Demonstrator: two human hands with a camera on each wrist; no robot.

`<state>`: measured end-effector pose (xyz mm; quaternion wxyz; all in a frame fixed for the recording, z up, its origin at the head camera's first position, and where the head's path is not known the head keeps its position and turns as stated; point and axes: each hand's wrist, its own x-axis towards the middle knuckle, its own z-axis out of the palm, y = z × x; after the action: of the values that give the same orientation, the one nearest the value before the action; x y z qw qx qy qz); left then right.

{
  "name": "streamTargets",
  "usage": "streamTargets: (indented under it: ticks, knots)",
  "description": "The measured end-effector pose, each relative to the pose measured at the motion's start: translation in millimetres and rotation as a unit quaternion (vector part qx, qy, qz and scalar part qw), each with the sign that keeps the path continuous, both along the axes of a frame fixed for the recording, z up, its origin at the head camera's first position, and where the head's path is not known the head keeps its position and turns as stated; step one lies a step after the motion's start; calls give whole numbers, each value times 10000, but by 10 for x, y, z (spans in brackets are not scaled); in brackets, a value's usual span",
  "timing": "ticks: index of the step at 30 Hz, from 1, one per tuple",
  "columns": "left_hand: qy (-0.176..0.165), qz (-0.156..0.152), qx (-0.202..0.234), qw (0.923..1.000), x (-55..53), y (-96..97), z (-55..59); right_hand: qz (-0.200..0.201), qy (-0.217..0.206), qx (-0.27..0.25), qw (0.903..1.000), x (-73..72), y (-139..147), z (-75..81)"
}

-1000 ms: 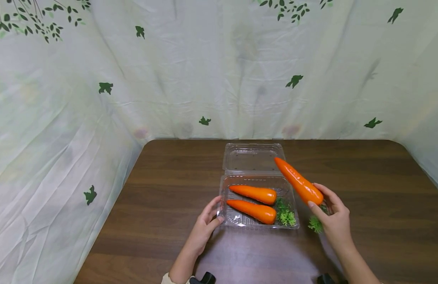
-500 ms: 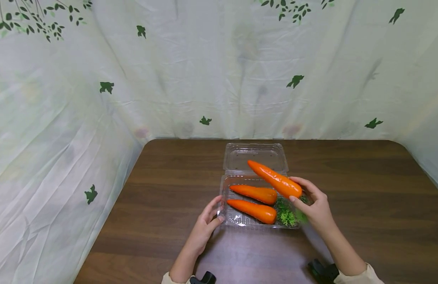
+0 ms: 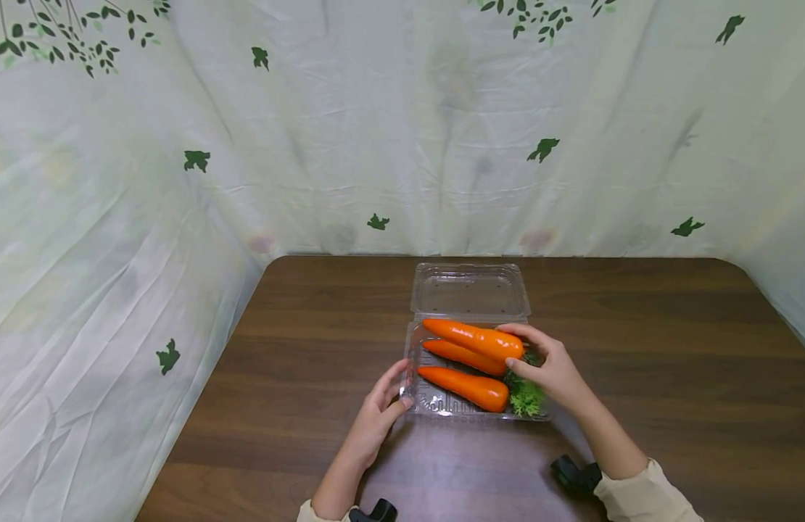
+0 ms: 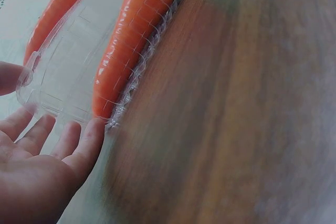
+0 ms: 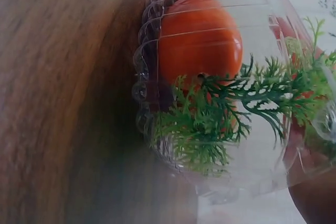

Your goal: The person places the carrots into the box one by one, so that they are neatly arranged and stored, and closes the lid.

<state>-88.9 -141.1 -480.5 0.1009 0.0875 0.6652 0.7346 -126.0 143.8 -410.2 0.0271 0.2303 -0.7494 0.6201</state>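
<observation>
An open clear plastic container [image 3: 442,415] lies on the table, with two orange carrots [image 3: 463,388] lying side by side in it, tips to the left. My left hand [image 3: 373,422] holds its left end, thumb near the rim and fingers against the outer wall [image 4: 68,98]. Over the back part of the container my right hand [image 3: 551,368] grips a third carrot [image 3: 471,336] at its thick end, thumb on the near side. This carrot overlaps the rear one; whether they touch, I cannot tell. Green leafy tops [image 5: 194,135] show through the plastic in the right wrist view.
The container's lid [image 3: 471,290] lies folded back behind it, on the brown wooden table [image 3: 311,348]. Behind the table hangs a pale curtain [image 3: 402,130] with leaf and bird prints. Black devices [image 3: 575,475] sit at both wrists.
My right hand has carried its carrot leftward from beside the container to over its back part. The carrot now lies more level. My left hand stays at the container's left end.
</observation>
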Motion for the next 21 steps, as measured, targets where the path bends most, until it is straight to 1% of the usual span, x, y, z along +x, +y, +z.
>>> streamTargets:
  ticks: [5,9,13,17,21]
  knots:
    - [28,-7,13,10000,-8,-1,-6,74,-154,136,9998,-21,-51,-1]
    - [39,-6,3,10000,-12,2,-11,241,-253,236,9991,-43,-77,-42]
    - [54,-7,17,10000,-13,8,-8,394,-338,312,9982,-103,-82,-156]
    - [87,-15,69,9999,-14,10,-6,437,-493,435,9969,-173,-71,-297]
    - [85,-17,75,9999,-12,6,-10,466,-609,647,9950,-201,-66,-356]
